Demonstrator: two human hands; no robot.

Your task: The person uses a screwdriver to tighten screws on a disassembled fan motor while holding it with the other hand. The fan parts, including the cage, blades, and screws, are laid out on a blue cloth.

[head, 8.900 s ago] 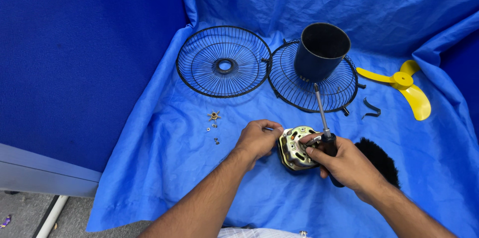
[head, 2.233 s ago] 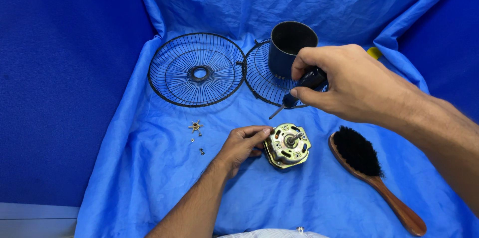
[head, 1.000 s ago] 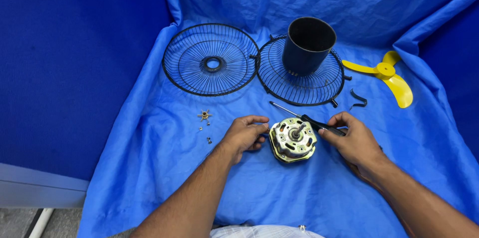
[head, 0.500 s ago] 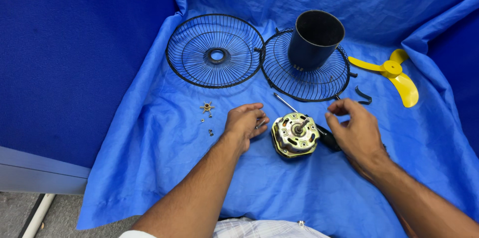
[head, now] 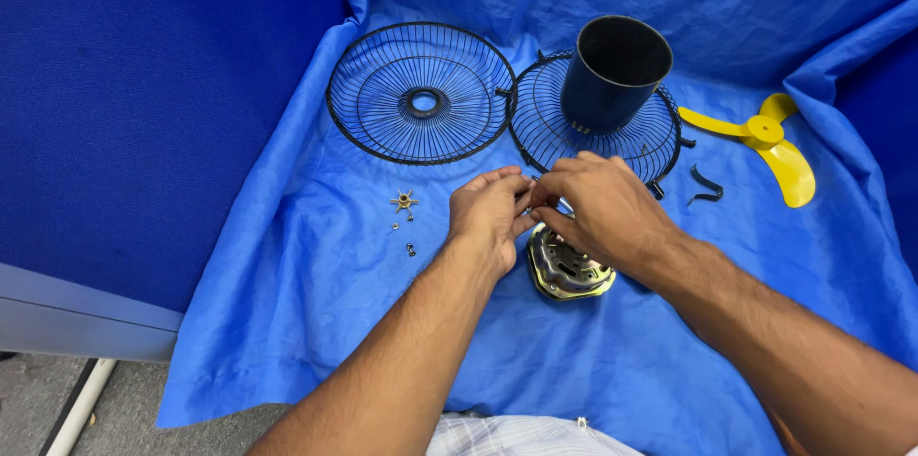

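A round metal fan motor (head: 571, 271) with a brass-coloured rim lies on the blue cloth (head: 316, 265). Both of my hands hover just over its far edge. My left hand (head: 490, 215) comes in from the left with curled fingers. My right hand (head: 601, 214) reaches in from the right and covers the motor's top. The fingertips of both hands meet in a pinch above the motor. Whatever is between them is hidden.
Two black wire fan guards (head: 421, 93) (head: 545, 126) lie side by side at the back, a black cylinder (head: 612, 74) standing on the right one. A yellow fan blade (head: 765, 145) and a black clip (head: 706, 186) lie right. A brass star part (head: 404, 200) and small screws (head: 409, 248) lie left.
My right hand has left the screwdriver and moved left over the motor to meet my left hand. The left hand has lifted off the motor's side to the pinch point.
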